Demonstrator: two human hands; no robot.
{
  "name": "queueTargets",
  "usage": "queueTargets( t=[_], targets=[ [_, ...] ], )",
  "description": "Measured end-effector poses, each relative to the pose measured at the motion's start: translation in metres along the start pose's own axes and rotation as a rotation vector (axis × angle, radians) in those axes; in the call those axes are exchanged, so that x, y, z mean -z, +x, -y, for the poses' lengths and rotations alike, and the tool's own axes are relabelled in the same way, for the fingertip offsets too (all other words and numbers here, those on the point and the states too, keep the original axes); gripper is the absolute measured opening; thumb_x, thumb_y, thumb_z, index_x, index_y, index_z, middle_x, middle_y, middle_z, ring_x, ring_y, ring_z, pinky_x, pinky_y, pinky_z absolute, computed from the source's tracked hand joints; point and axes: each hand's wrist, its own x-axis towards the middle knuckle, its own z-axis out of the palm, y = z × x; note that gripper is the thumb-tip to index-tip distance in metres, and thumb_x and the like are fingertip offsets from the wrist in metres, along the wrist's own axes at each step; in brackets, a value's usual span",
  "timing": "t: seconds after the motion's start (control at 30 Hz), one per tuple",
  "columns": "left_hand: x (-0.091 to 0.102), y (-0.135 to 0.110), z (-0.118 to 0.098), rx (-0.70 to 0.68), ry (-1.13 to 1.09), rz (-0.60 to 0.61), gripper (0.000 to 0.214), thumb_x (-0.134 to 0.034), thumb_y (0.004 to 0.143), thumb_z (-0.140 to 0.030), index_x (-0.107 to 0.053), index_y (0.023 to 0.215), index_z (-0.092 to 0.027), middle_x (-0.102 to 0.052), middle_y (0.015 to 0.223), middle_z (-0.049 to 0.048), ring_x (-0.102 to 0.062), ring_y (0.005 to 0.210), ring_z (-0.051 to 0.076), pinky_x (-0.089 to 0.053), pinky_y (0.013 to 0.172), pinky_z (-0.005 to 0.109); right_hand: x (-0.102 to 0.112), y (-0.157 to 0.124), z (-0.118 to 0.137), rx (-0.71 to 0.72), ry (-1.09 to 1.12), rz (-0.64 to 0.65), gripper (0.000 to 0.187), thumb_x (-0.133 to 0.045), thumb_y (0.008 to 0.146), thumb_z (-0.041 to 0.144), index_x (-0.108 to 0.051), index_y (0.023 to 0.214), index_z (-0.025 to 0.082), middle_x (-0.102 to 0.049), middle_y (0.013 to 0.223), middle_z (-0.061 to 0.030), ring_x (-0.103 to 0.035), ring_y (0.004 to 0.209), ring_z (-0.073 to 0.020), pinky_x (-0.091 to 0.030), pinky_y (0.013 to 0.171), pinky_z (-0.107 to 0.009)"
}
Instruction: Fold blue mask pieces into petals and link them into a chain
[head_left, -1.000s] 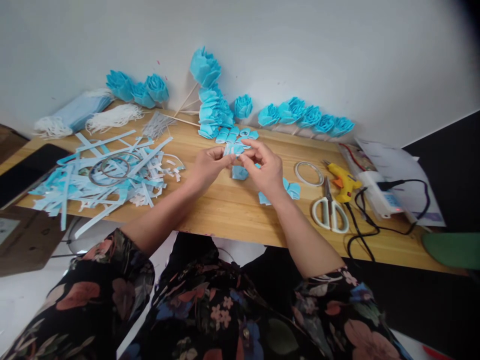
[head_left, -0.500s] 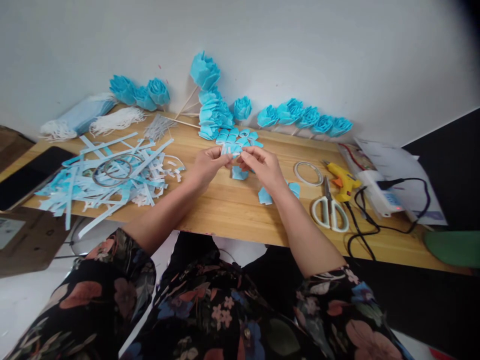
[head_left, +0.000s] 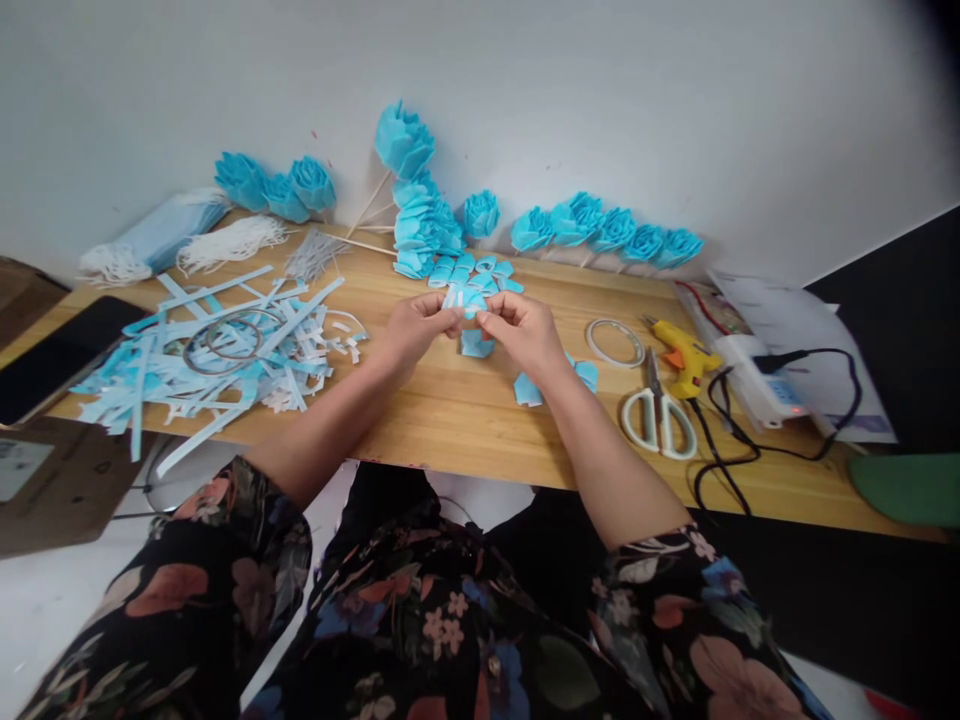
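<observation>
blue fabric piece [head_left: 466, 299] is held up over the middle of the bench [head_left: 450, 425], just on the near side of some folded pieces [head_left: 451, 270]. from the left: a phone [head_left: 64, 355] lies beside a loose pile of cut strips [head_left: 202, 385], close to the left forearm [head_left: 334, 425] — a careless brush could drag scraps about. the left hand [head_left: 416, 328] is nearly closed, thumb and finger pinching one side of the fabric. the right hand [head_left: 525, 330] pinches the other side likewise; an uneven pull could let the fold slip. more blue pieces [head_left: 526, 390] lie partly behind the right forearm [head_left: 585, 435], where a lowered wrist might flatten them. further right are scissors [head_left: 660, 415] and a yellow glue gun [head_left: 684, 360] — snagging the black cord [head_left: 711, 445] could tug the gun, and its tip, if hot, could burn.
</observation>
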Motion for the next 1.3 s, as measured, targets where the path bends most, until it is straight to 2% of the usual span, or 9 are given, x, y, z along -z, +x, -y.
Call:
queueTargets(
  t=[0.27,0.53,0.77,0.9,1.0,1.13,1.3],
  targets=[
    [0.004,0.004,0.001,-0.007,-0.015,0.061,0.023,-0.069,0.077,-0.030,-0.061,0.061,-0.017,-0.061,0.061,0.0006,-0.052,0.061,0.011,-0.043,0.067,0.027,0.004,0.000,0.002,-0.048,0.097,0.056,0.024,-0.067,0.080,0.044,-0.061,0.074,0.021,-0.064,0.067,0.0003,-0.059,0.063,-0.0148,-0.047,0.065,-0.030],
    [0.004,0.001,-0.002,-0.018,0.052,0.096,0.022,-0.071,0.071,-0.033,-0.059,0.059,-0.018,-0.059,0.061,-0.0005,-0.049,0.061,0.011,-0.039,0.065,0.027,0.000,0.002,-0.002,-0.029,-0.091,0.053,0.027,-0.069,0.081,0.036,-0.053,0.065,0.022,-0.060,0.064,0.0010,-0.056,0.067,-0.0155,-0.043,0.063,-0.029],
    [0.004,0.000,-0.001,0.011,0.045,0.099,0.026,-0.070,0.074,-0.039,-0.060,0.060,-0.018,-0.061,0.061,0.0003,-0.052,0.062,0.012,-0.042,0.068,0.028,0.011,-0.001,0.006,-0.091,0.005,0.180,0.024,-0.064,0.081,0.041,-0.059,0.070,0.020,-0.067,0.071,-0.0015,-0.061,0.070,-0.0153,-0.049,0.070,-0.030],
    [0.002,-0.001,-0.002,0.027,0.065,0.108,0.026,-0.072,0.074,-0.039,-0.061,0.062,-0.018,-0.060,0.061,-0.0002,-0.051,0.060,0.012,-0.041,0.065,0.027,0.009,-0.001,0.008,-0.087,0.021,0.122,0.030,-0.068,0.081,0.050,-0.063,0.077,0.020,-0.067,0.075,-0.0009,-0.058,0.068,-0.0139,-0.046,0.066,-0.029],
    [0.001,-0.002,-0.003,0.051,0.071,0.136,0.028,-0.073,0.075,-0.042,-0.063,0.065,-0.018,-0.062,0.062,0.0004,-0.053,0.060,0.012,-0.043,0.065,0.027,0.005,0.001,0.001,-0.066,0.008,0.063,0.027,-0.070,0.077,0.046,-0.060,0.075,0.021,-0.061,0.069,0.0018,-0.053,0.064,-0.0128,-0.042,0.062,-0.028],
    [0.001,-0.001,-0.001,0.040,0.031,0.069,0.030,-0.074,0.078,-0.047,-0.067,0.074,-0.018,-0.066,0.068,0.0011,-0.058,0.064,0.012,-0.047,0.068,0.026,0.003,0.002,-0.007,-0.067,0.003,0.052,0.023,-0.069,0.078,0.043,-0.061,0.077,0.022,-0.059,0.067,0.0026,-0.051,0.063,-0.0126,-0.040,0.060,-0.028],
    [0.003,0.001,0.001,0.056,-0.006,0.060,0.020,-0.076,0.076,-0.036,-0.068,0.074,-0.017,-0.066,0.070,0.0009,-0.057,0.065,0.011,-0.047,0.067,0.025,0.001,-0.001,-0.005,-0.078,-0.020,0.077,0.023,-0.069,0.078,0.043,-0.061,0.075,0.022,-0.059,0.065,0.0024,-0.050,0.061,-0.0123,-0.037,0.057,-0.027]
  ],
)
